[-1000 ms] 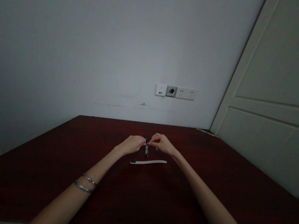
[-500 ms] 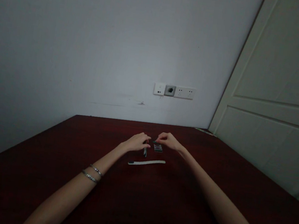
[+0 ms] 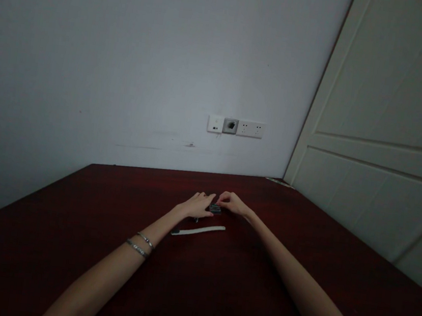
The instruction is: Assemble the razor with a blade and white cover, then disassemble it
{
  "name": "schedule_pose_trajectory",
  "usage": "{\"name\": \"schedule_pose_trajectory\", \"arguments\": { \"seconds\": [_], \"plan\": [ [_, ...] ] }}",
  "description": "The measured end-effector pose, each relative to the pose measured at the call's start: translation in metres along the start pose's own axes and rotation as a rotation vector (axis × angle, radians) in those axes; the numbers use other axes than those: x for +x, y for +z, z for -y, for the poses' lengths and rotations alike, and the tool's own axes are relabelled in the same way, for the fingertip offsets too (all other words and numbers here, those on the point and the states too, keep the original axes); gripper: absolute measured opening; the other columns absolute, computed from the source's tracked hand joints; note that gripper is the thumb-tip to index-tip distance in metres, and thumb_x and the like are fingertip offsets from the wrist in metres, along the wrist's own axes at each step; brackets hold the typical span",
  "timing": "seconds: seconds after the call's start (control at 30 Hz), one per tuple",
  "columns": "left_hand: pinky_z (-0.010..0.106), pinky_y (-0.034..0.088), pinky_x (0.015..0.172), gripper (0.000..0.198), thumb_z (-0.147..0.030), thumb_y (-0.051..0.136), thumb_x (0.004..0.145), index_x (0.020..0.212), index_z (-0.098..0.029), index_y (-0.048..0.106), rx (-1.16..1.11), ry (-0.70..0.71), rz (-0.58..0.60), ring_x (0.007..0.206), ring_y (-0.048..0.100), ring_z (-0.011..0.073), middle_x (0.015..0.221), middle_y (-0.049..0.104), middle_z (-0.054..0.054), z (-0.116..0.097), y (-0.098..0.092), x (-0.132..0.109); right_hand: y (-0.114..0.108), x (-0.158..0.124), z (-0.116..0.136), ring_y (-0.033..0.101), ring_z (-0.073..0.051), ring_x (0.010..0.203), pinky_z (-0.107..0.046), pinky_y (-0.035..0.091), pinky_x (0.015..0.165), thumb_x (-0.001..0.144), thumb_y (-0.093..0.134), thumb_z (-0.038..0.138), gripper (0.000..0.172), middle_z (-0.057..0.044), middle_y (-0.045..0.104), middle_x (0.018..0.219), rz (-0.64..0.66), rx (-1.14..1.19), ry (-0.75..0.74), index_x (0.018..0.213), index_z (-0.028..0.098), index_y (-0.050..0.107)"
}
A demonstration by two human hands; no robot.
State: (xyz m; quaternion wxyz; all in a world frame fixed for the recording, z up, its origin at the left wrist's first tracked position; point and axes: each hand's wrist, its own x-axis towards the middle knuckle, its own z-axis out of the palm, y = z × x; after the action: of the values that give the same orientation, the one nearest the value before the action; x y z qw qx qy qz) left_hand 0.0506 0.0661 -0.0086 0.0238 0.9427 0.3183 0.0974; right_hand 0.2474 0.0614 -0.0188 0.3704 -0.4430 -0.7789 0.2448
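My left hand [image 3: 198, 205] has its thumb and fingers spread at the left side of a small, dark, flat rectangular piece [image 3: 215, 209] on the table. My right hand [image 3: 231, 202] is closed in a pinch at that piece's upper right edge; what its fingertips hold is too small to make out. Partly hidden below my left palm lies a small dark-and-light object [image 3: 196, 220]. Nearer to me rests a slim, slightly curved white strip [image 3: 199, 230] with a dark left end, touched by neither hand.
The dark red wooden table [image 3: 134, 282] meets a pale wall [image 3: 148, 68] with sockets [image 3: 250, 129] at the back. A white panelled door [image 3: 385, 118] stands along the right side. A thin light strip [image 3: 280, 183] lies at the table's far right corner.
My left hand has moved from the slim dark-and-light object to the flat rectangular piece, its fingers spreading. My right hand's pinch has come down onto that piece. The view has shifted slightly right.
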Motion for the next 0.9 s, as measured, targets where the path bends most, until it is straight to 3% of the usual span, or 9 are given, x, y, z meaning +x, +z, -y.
{"name": "schedule_pose_trajectory", "arguments": {
  "seconds": [0.27, 0.63, 0.9],
  "plan": [
    [0.038, 0.03, 0.094, 0.074, -0.039, 0.054, 0.077, 0.136, -0.008, 0.024, -0.009, -0.038, 0.022, 0.12, 0.041, 0.0326, 0.133, 0.042, 0.022, -0.001, 0.002, 0.001, 0.005, 0.001, -0.01, 0.057, -0.015, 0.075, -0.026, 0.044, 0.074, 0.068, 0.063, 0.024, 0.011, -0.004, 0.063, 0.076, 0.006, -0.144, -0.016, 0.065, 0.017, 0.071],
    [0.038, 0.03, 0.095, 0.074, -0.035, 0.051, 0.076, 0.137, -0.007, 0.02, -0.016, -0.051, -0.016, 0.119, 0.043, 0.0312, 0.135, 0.039, 0.022, 0.001, 0.009, -0.001, 0.009, -0.002, -0.014, 0.056, -0.014, 0.077, -0.026, 0.043, 0.076, 0.069, 0.065, 0.021, 0.009, -0.004, 0.06, 0.083, -0.01, -0.159, -0.052, 0.067, 0.017, 0.072],
    [0.039, 0.032, 0.093, 0.079, -0.034, 0.051, 0.075, 0.138, -0.004, 0.016, -0.029, -0.069, -0.028, 0.114, 0.047, 0.0324, 0.126, 0.048, 0.023, 0.0, 0.01, -0.002, 0.012, -0.004, -0.012, 0.057, -0.015, 0.076, -0.028, 0.044, 0.077, 0.07, 0.065, 0.021, 0.009, -0.005, 0.061, 0.084, -0.013, -0.177, -0.055, 0.067, 0.018, 0.073]
  ]
}}
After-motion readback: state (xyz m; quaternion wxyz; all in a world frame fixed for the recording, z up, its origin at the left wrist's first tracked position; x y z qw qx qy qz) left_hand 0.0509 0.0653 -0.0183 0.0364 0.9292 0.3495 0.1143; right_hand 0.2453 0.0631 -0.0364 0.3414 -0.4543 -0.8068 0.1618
